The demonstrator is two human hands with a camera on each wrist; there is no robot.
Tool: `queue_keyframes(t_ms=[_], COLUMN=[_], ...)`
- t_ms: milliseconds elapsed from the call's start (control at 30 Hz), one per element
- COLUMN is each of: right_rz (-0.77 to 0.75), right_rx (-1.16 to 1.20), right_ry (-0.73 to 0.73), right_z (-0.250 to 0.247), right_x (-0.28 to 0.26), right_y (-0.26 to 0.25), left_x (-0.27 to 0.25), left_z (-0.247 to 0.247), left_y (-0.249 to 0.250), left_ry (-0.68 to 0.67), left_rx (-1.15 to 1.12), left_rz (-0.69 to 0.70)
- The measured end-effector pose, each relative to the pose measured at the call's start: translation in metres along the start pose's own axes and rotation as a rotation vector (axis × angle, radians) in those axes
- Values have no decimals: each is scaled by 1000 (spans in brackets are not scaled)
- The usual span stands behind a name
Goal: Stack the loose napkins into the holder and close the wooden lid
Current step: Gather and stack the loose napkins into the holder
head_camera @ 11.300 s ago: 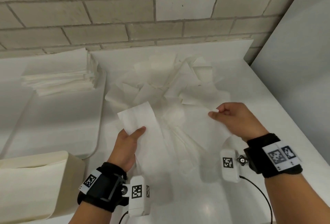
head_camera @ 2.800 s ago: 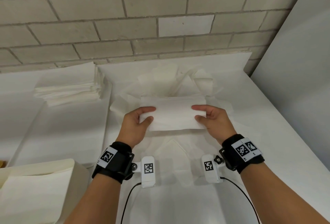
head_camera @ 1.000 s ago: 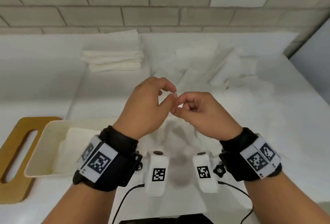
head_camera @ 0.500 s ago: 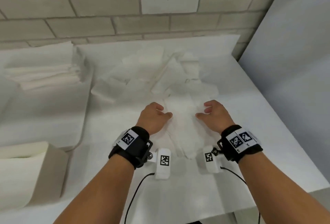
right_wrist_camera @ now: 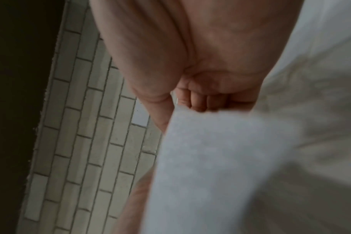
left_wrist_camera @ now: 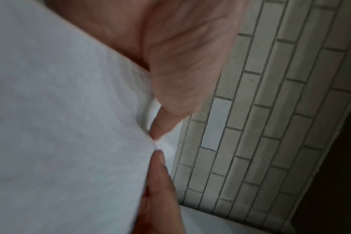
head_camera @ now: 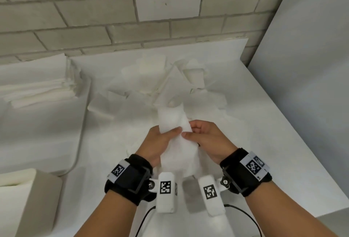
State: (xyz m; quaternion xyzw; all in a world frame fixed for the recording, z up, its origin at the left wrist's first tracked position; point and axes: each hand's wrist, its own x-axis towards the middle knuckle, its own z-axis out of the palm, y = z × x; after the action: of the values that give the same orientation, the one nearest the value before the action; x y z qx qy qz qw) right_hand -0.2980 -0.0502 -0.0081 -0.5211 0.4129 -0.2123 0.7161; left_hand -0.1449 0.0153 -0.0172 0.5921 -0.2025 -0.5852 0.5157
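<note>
Fingers (head_camera: 174, 130) of both the left hand (head_camera: 155, 145) and right hand (head_camera: 208, 140) pinch one white paper napkin (head_camera: 175, 123), its free end rising toward twelve o'clock above the white counter (head_camera: 264, 142).

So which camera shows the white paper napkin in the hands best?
The head view: the whole white paper napkin shows, pinched by left hand and right hand. Both wrist views show only blurry close-up patches of it.

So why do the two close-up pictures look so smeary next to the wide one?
Head view: evenly lit, mostly sharp, brick lines bowed by the wide lens. Left wrist view: napkin fills the frame, softly blurred. Right wrist view: dimmer, napkin smeared, dark band at left.
</note>
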Motion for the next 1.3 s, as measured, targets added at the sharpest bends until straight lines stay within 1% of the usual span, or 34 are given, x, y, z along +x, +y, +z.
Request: queue_keyframes(t_ms=[33,67,100,167,200,233,267,300,367,533,600,700,800,900,967,1067,1167,1233,1300], right_rz=[3,-4,-26,-62,-54,-27,23,85,175,191,128,-37,-174,-233,-236,-220,-179,-193,-233], right_rx=[-27,-94,-193,-419,-521,-620,-709,-791,-889,-822,-769,-593,-357,-108,-27,-71,-197,-312,-444], right_ry=[-23,-12,42,256,366,439,472,467,419,335,336,279,150,38,50,119,127,138,162], right_z=[1,0,-5,-26,-40,-53,-64,-71,-79,-76,-75,-62,-41,-26,-17,-3,14,28,40], right_x=[1,3,7,22,31,39,47,52,62,73,72,55,27,6,5,15,24,25,25], right_y=[-1,-3,-7,-11,-15,-19,-21,-24,-26,-27,-27,-43,-73,-97,-98,-75,-40,-20,-8], left_x=[-3,-4,-7,-11,-14,-17,-19,-21,-23,-19,-16,-10,-4,0,1,0,-1,-5,-8], left_z=[-6,-13,-20,-37,-45,-52,-58,-63,-67,-63,-58,-51,-43,-35,-30,-24,-20,-17,-17], left_y=[0,2,4,8,10,12,14,15,15,11,10,12,14,19,21,24,24,23,20], left_ry=[33,75,119,198,223,241,254,266,279,271,267,240,219,171,119,31,-43,-72,-48], left_rx=[-35,-71,-100,-117,-115,-120,-130,-142,-179,-235,-257,-310,-327,-362,-403,-476,-524,-480,-374], left_rz=[9,20,33,61,76,88,95,98,93,62,43,13,-3,-22,-41,-49,-63,-46,4])
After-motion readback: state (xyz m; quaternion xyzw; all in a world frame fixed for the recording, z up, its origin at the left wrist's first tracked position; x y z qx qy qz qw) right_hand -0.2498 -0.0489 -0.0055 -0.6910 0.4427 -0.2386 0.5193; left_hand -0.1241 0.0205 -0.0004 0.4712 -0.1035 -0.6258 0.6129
